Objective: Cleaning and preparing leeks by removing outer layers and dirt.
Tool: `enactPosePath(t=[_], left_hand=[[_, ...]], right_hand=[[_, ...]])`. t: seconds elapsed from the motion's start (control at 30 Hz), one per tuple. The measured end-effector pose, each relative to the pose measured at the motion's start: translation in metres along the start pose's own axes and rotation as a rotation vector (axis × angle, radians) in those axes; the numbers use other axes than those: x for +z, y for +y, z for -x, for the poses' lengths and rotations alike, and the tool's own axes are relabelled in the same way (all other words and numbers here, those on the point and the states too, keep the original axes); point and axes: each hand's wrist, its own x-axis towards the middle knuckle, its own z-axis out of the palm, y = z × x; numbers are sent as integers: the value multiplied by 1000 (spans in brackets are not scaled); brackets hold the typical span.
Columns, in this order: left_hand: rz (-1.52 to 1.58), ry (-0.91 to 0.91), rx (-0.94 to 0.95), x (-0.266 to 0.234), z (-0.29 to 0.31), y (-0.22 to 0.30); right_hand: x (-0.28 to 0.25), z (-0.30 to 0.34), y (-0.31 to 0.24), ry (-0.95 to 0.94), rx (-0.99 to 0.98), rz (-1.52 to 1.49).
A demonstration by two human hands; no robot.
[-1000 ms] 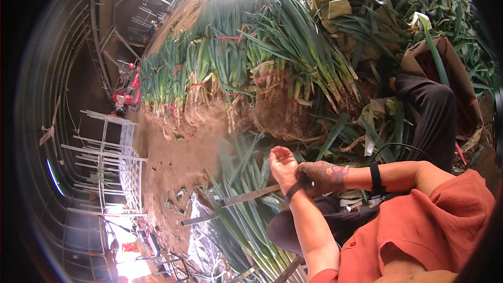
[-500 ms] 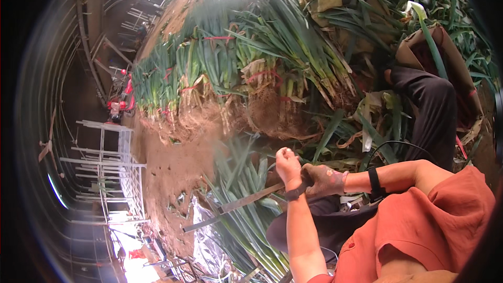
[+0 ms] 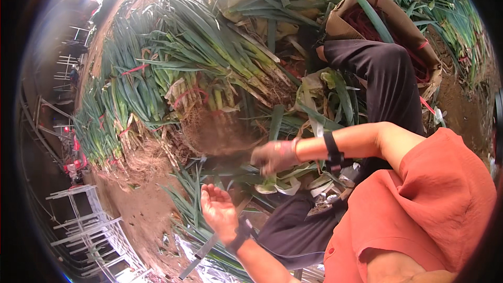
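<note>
Palm up, my left hand [image 3: 219, 210] is bare, with its fingers loosely curled and nothing seen in them. A dark band [image 3: 241, 235] circles that wrist. Just right of it and farther off, my right hand [image 3: 275, 158] wears a dirty glove; its fingers are smeared by motion, so their hold cannot be made out. Below both hands lie long green onions [image 3: 183, 199]. A grey flat bar [image 3: 199, 257] slants beside my left wrist. Beyond my right hand sits a bundle of green onions with a red tie [image 3: 189, 96], roots toward me.
More tied green onion bundles [image 3: 112, 99] stand at the left. An open cardboard box [image 3: 385, 0] of red ties lies by my knee [image 3: 390, 68]. Loose leaves [image 3: 340, 94] litter the ground. A white metal frame [image 3: 94, 220] stands at the lower left.
My gloved right hand has come away from my left wrist. The hands are now apart, the left one turned palm up. The whole view has shifted and tilted.
</note>
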Motion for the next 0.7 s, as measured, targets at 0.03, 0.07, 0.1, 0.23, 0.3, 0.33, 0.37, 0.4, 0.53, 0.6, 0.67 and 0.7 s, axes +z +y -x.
enactPosePath(t=[0.03,0.07,0.1,0.23,0.3,0.33,0.37,0.4,0.53,0.6,0.67,0.7], left_hand=[[-21,-19,-25,2,5,0],[-40,-33,-40,3,13,1],[-58,-52,-55,7,19,1],[-1054,63,443,25,10,-15],[-324,27,286,41,17,1],[-253,-5,291,36,20,11],[-182,-38,294,33,20,17],[-504,112,399,35,19,14],[-86,-52,78,26,19,10],[-90,-26,25,29,21,12],[-307,27,133,28,18,7],[-414,46,186,29,18,6]], right_hand=[[-15,-12,22,61,50,99],[-29,-24,31,121,152,157],[-43,-35,39,184,254,218],[-91,-75,93,317,611,402],[-100,-89,117,463,673,404],[-104,-101,122,469,712,400],[-105,-111,128,471,732,415],[-103,-121,120,462,752,434],[-107,-153,166,566,819,742],[-105,-164,180,645,767,903],[-111,-170,179,428,804,879],[-119,-169,174,327,822,867]])
